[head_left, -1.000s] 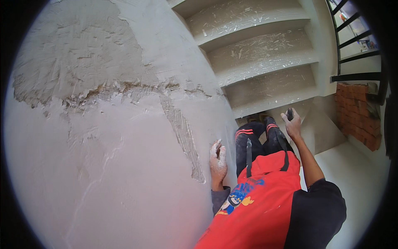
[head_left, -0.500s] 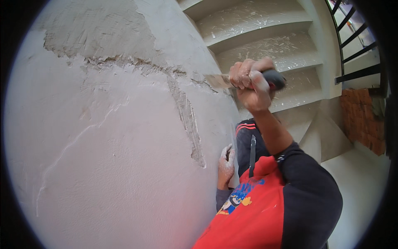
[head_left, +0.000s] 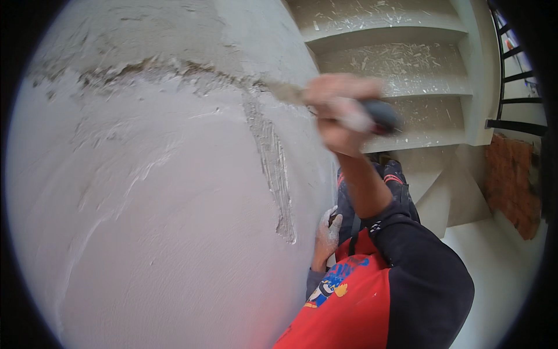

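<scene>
My right hand (head_left: 343, 110), blurred by motion and dusted white, is wrapped round the dark handle of a scraper (head_left: 382, 115). The scraper's flat blade points left and meets the wall (head_left: 203, 232) near the right end of a rough, chipped plaster edge (head_left: 157, 70). Below that edge runs a narrow strip of bared grey plaster (head_left: 270, 168). Low by the wall, beside my dark trousers, is my left hand (head_left: 328, 232), whitened with dust. Its thumb and fingers stand apart, with no tool visible in it.
Concrete stairs (head_left: 395, 70) rise at the far right, strewn with pale plaster flakes. A black metal railing (head_left: 517, 125) edges them. Below it shows a patch of bare brick (head_left: 511, 186). A thin crack-like line (head_left: 125, 200) crosses the wall at left.
The view has shifted, so wall and stairs sit differently in it. My right hand has moved the scraper left along the chipped edge. My left hand stays low by the wall.
</scene>
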A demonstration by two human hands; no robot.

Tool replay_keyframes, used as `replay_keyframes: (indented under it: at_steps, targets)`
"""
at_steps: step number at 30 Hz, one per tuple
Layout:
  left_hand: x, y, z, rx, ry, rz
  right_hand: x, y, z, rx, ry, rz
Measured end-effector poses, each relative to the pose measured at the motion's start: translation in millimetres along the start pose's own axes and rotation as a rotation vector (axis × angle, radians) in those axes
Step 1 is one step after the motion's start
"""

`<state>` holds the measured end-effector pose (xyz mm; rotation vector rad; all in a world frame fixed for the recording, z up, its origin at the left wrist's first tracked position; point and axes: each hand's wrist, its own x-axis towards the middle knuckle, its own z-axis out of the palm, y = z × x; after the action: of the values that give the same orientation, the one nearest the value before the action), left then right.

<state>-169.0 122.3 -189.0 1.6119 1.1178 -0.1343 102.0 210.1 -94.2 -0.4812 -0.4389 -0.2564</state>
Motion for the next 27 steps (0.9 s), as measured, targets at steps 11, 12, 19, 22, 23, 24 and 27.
replay_keyframes:
  at_steps: [11, 12, 19, 22, 23, 24, 27]
  targets:
    - [-2.8, -7.6, 2.6, -0.048, -0.075, -0.132, -20.0, 16.4, -11.8, 0.235, -0.146, 0.050]
    - [-2.4, -15.3, 4.1, -0.040, -0.052, -0.088, -16.2, 17.3, -10.1, 0.236, -0.170, 0.026]
    - [8.5, -0.1, 5.7, 0.026, -0.100, -0.141, -11.4, 7.9, -8.3, 0.176, -0.273, -0.009]
    - [-11.3, -20.3, -4.1, 0.026, -0.080, -0.084, -7.3, -0.3, -9.4, 0.327, -0.397, -0.006]
    - [-8.4, -54.2, 1.6, -0.058, -0.098, -0.013, -8.9, -3.8, -5.7, 0.381, -0.398, 0.021]
    - [-9.8, -41.8, 2.1, 0.066, -0.055, -0.044, -14.7, -4.2, -3.8, 0.444, -0.399, 0.050]
    - [-6.6, 0.0, 1.2, -0.013, -0.089, -0.154, -14.0, -2.6, -10.1, 0.168, -0.267, 0.083]
